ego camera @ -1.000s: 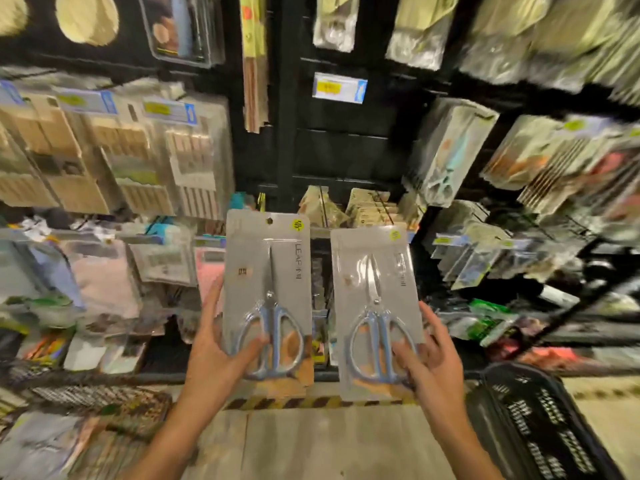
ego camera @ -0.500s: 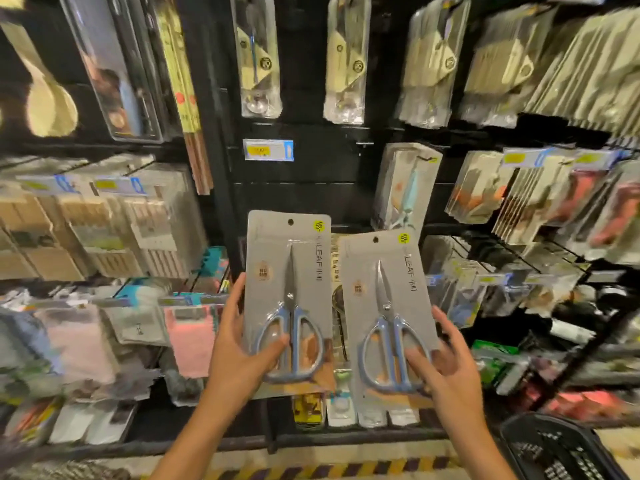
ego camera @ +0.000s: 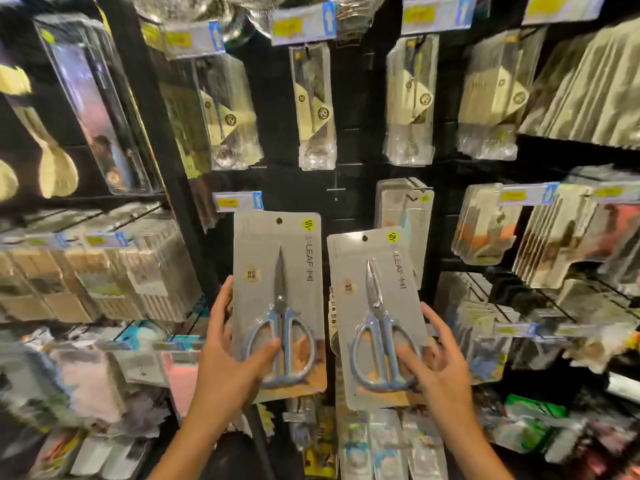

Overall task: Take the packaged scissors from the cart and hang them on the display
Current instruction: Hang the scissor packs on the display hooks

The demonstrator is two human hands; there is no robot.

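- Head view: left hand [ego camera: 228,358] clamped on one scissors pack [ego camera: 278,303], thumb across the blue handles; right hand [ego camera: 440,372] gripping second scissors pack [ego camera: 377,317] the same way, just beside.
- Both packs lifted higher than a second ago, cart basket dropped out of sight, so pickup looks done and only hanging left.
- Bare peg [ego camera: 335,190] just above and between the hands, price tag [ego camera: 238,201] right over the left pack.
- Punch holes at top of both cards, still unhooked.
- Readable: "LEAF" down each card, yellow round sticker at the corner; rest too blurry.
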